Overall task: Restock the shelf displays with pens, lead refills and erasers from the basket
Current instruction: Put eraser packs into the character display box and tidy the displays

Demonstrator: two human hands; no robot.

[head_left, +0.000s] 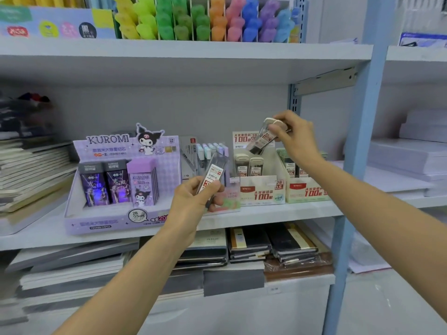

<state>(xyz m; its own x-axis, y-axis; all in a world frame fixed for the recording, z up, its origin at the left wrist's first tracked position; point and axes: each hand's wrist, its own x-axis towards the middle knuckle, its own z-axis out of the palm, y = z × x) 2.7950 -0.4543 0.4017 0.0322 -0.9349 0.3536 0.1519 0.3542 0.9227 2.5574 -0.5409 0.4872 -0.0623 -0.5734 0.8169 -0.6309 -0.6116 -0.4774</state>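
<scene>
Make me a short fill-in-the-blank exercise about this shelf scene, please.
The purple display box is labelled ____.
The right hand holds a lead refill case above the white display box marked 2B ____.
The highlighters stand on the shelf ____ both boxes.
Missing words: KUROMI; 0.5; above.

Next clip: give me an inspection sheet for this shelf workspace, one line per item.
Surface: white middle shelf, carrying display boxes.
Job's things: purple Kuromi display box with lead refill cases standing in it; white display box beside it, partly filled; basket not in view.
Clutter: notebook stack at the shelf's left end.
Grippers: left hand grips a grey refill case in front of the shelf; right hand pinches a white-capped refill case, tilted, above the white display box.
Cables: nothing seen.
Surroundings: highlighters on the shelf above, dark notebooks below, paper stacks to the right.
</scene>
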